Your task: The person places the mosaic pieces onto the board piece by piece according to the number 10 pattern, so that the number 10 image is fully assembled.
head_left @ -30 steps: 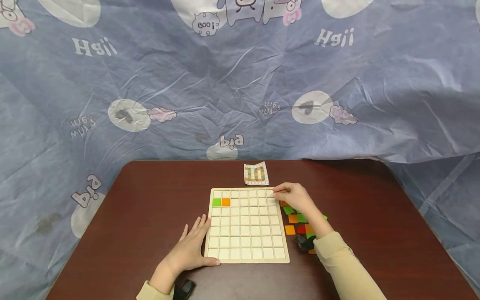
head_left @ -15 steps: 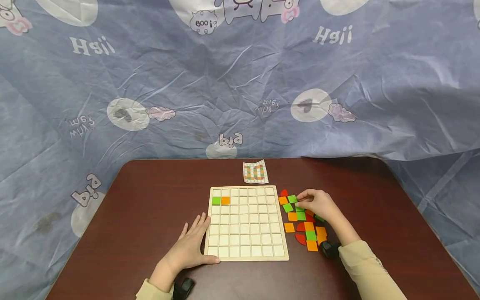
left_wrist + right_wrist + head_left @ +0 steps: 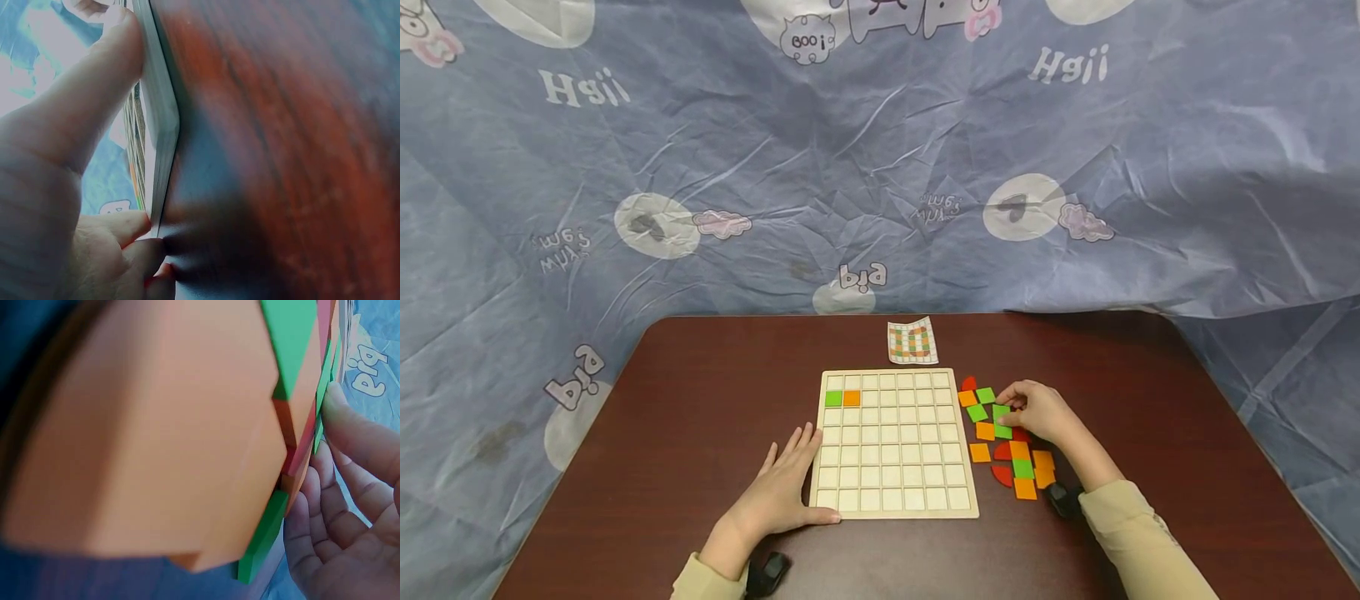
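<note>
A pale wooden grid board lies on the table, with a green square tile and an orange square tile side by side in its second row. My left hand rests along the board's left edge, fingers spread and thumb on the front left corner. In the left wrist view, its fingertips meet the board's side. To the right of the board, my right hand pinches a green tile between thumb and fingers among the loose pieces. The right wrist view shows the thumb against a green piece.
Loose orange, green and red pieces lie right of the board, among them an orange tile and a red rounded piece. A paper pattern card lies behind the board. A printed blue cloth hangs behind the table.
My right hand has moved from the board's far right corner to the loose pieces, where its fingers have come onto a green tile. My left hand has stayed on the board's edge.
</note>
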`<state>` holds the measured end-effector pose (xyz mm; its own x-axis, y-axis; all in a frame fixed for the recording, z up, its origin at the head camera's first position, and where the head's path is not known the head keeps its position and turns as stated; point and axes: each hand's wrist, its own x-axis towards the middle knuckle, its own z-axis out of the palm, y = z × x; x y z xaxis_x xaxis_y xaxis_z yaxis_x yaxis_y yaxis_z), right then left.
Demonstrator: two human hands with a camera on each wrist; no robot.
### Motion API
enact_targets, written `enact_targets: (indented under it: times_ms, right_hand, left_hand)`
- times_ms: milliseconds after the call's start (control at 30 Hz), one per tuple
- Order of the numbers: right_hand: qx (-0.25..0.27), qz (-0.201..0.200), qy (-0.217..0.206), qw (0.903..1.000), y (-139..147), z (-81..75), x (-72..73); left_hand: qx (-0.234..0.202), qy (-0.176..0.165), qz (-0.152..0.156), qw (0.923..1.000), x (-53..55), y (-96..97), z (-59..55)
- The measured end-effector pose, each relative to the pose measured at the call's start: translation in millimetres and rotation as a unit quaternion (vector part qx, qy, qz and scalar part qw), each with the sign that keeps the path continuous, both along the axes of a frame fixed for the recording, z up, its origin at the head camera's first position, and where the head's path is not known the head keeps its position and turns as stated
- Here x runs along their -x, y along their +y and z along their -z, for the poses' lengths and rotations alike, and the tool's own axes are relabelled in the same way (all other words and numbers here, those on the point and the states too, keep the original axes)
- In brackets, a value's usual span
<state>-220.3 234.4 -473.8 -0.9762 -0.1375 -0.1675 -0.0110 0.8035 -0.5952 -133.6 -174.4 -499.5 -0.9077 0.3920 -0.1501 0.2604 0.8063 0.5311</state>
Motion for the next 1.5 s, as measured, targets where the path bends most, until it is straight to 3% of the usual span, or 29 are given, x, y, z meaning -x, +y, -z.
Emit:
enact_targets:
  times_ms: [467, 700, 933, 1100, 1500]
  right_hand:
    - [0.008, 0.008, 0.000, 0.9999, 1.9, -6.6, 1.5]
    - [0.043, 0.013, 0.039, 0.9983, -13.0, -21.8, 3.4]
    - [0.114, -0.013, 0.039, 0.9927, -59.8, -35.1, 7.8]
    - [0.155, -0.033, 0.020, 0.9871, -104.7, -33.3, 10.2]
    - [0.155, -0.059, 0.000, 0.9861, -190.2, -18.7, 12.2]
  left_hand:
    - [0.022, 0.012, 0.012, 0.9996, 3.9, 0.1, -3.9]
    - [0.025, 0.010, 0.007, 0.9996, 5.7, -0.4, -4.3]
    - [0.020, 0.010, 0.006, 0.9997, 5.6, -1.8, -4.2]
    - [0.019, 0.004, 0.005, 0.9998, 3.8, -3.3, -3.8]
    - [0.010, 0.004, 0.011, 0.9999, -0.3, -1.5, -3.4]
